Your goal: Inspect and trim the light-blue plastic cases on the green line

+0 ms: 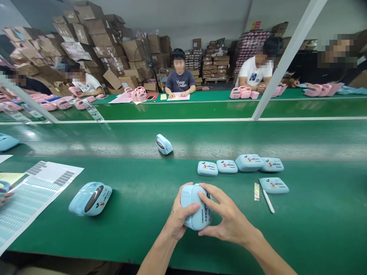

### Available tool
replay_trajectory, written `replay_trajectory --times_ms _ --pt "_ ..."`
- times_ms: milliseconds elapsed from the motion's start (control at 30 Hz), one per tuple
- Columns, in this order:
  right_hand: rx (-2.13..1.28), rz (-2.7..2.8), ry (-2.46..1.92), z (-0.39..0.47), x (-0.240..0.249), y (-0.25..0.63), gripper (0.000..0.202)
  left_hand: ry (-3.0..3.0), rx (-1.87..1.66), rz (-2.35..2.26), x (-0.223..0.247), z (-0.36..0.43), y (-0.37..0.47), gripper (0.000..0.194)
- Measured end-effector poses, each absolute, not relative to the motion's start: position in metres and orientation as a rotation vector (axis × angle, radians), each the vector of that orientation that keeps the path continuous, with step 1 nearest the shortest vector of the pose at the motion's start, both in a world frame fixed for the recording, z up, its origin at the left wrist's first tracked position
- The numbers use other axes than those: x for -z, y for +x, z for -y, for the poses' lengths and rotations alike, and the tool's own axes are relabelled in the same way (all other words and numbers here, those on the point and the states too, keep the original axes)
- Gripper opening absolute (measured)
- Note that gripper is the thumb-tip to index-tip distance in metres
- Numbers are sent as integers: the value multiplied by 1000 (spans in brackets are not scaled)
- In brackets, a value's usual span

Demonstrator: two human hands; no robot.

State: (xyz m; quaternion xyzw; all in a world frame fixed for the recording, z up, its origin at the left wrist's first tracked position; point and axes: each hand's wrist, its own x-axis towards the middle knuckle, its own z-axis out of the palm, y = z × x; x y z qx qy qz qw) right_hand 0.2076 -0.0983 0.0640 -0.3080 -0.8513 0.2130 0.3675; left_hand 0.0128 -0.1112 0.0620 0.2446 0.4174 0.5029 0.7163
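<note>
Between my two hands, just above the green table, is a light blue plastic case (196,219) with a cartoon mouse print and lettering. My left hand (179,212) wraps its left side, the thumb lying across the front. On the right side, my right hand (222,214) grips it with the fingers on top and the thumb at the lower edge. Behind it sit several light blue printed lids (207,169) in a row. Another printed lid (274,185) lies to the right, next to a white pen-like tool (268,201) and a small yellowish strip (256,191).
A blue case with a dark window (90,199) stands on the left, near printed sticker sheets (43,191) and a co-worker's hand (6,196). Another blue case (164,144) sits on the belt (129,135). Opposite, several people sit with pink cases (139,94). A slanted white post (286,65) rises at right.
</note>
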Motion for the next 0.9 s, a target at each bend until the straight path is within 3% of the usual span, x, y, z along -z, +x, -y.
replay_trajectory --times_ms 367,700,800,900 --pt "-631 2062 -839 105 -55 199 108 441 -1076 -1009 -89 112 17 79" --pt "-1104 1958 -964 93 -51 193 106 351 -1163 -1124 -77 115 27 63" --pt "-1190 1833 -907 90 -48 193 103 288 -1168 -1015 -69 112 27 71" --pt "-1268 1343 -947 96 -38 186 99 315 -1251 -904 -65 109 24 90"
